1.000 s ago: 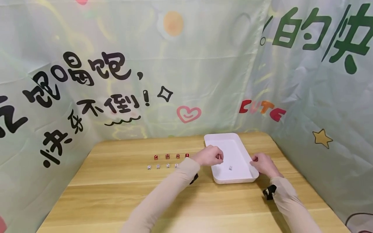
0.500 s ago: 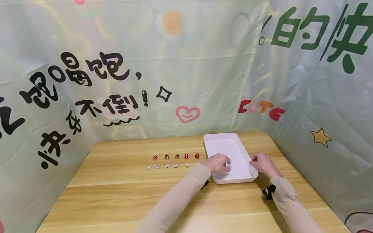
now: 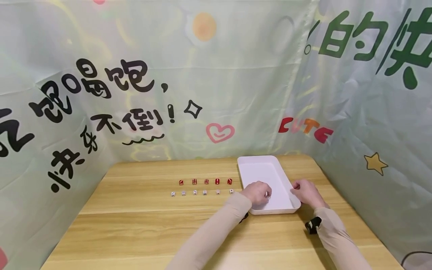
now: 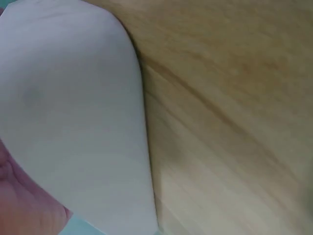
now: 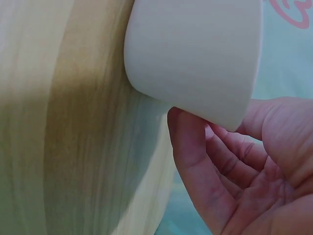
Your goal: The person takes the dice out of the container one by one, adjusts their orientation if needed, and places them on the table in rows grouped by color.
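A white tray (image 3: 251,165) stands on the wooden table (image 3: 141,225) at the right. My left hand (image 3: 258,193) reaches into its near end, where curled fingers pinch a small white die (image 3: 268,195). My right hand (image 3: 305,191) grips the tray's right rim. The right wrist view shows the fingers (image 5: 195,161) curled against the tray's wall (image 5: 195,54). Only the tray's underside (image 4: 73,98) and a bit of palm show in the left wrist view. Left of the tray lie a row of several red dice (image 3: 206,181) and, nearer me, a row of several white dice (image 3: 194,192).
Printed fabric walls (image 3: 209,75) close in the table at the back and on both sides. The two rows of dice end close to the tray's left wall. Bare tabletop runs from the dice to the front edge.
My left hand has moved from the tray's left rim to its near end and closed on the white die that lay there. The right hand has stayed on the rim.
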`<control>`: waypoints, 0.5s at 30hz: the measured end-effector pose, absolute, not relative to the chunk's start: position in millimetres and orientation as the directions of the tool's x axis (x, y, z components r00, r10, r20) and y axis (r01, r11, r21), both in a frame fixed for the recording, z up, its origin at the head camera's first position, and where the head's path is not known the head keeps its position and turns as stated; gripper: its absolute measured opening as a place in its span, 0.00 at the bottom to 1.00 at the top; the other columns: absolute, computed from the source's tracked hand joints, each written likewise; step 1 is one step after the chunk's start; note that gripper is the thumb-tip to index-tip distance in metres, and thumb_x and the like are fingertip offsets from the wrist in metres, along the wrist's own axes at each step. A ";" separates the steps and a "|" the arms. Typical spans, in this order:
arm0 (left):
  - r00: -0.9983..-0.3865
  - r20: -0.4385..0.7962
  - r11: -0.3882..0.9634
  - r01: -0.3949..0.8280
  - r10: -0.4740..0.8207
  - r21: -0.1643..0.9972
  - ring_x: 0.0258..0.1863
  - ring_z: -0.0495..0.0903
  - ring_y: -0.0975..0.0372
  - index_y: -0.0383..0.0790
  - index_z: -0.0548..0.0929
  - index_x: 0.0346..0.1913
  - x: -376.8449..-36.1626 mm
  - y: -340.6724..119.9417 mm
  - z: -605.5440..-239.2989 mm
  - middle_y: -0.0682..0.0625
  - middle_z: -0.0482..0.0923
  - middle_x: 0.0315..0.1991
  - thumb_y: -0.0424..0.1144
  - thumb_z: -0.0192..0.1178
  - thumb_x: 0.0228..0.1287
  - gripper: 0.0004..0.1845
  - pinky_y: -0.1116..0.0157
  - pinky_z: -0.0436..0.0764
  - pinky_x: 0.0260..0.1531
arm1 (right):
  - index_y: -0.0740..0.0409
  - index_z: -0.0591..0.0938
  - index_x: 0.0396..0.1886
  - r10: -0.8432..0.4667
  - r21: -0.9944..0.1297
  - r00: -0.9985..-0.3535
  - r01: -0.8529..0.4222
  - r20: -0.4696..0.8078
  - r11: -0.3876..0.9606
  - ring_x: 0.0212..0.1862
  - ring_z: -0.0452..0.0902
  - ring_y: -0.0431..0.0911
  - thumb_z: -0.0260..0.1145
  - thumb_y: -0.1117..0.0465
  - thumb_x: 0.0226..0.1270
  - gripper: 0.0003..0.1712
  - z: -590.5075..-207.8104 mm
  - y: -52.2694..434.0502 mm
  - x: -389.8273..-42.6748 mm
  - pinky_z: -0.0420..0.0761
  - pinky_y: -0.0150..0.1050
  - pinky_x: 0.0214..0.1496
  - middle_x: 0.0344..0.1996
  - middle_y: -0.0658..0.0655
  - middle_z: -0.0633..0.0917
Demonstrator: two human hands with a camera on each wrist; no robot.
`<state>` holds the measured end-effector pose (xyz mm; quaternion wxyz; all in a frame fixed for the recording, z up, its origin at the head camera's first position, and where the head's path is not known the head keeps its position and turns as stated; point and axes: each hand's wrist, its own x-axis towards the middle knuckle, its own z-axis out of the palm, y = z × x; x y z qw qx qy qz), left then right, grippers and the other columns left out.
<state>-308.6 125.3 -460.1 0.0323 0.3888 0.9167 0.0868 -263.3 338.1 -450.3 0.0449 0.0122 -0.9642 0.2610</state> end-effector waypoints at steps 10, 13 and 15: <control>-0.736 0.002 0.697 0.642 0.677 0.319 0.28 0.73 0.68 0.50 0.83 0.26 -310.2 116.4 -460.3 0.61 0.76 0.24 0.38 0.67 0.55 0.04 0.74 0.70 0.29 | 0.67 0.81 0.32 -0.001 -0.508 -0.997 -0.040 0.076 0.861 0.30 0.74 0.48 0.64 0.66 0.62 0.06 -454.2 337.2 -264.7 0.73 0.38 0.31 0.27 0.58 0.82; -0.734 0.024 0.681 0.641 0.679 0.354 0.27 0.73 0.69 0.50 0.83 0.27 -312.5 113.8 -456.7 0.61 0.76 0.23 0.37 0.67 0.56 0.04 0.76 0.70 0.29 | 0.68 0.81 0.31 -0.008 -0.505 -0.996 -0.051 0.087 0.861 0.29 0.73 0.48 0.64 0.66 0.62 0.06 -452.8 337.9 -264.9 0.72 0.38 0.31 0.27 0.58 0.82; -0.732 0.037 0.668 0.641 0.681 0.378 0.27 0.73 0.71 0.50 0.84 0.29 -314.0 112.6 -454.7 0.62 0.76 0.23 0.37 0.67 0.56 0.03 0.77 0.70 0.29 | 0.68 0.81 0.31 -0.010 -0.504 -0.996 -0.053 0.088 0.862 0.29 0.73 0.48 0.64 0.67 0.62 0.06 -451.6 338.3 -265.0 0.72 0.38 0.31 0.27 0.58 0.82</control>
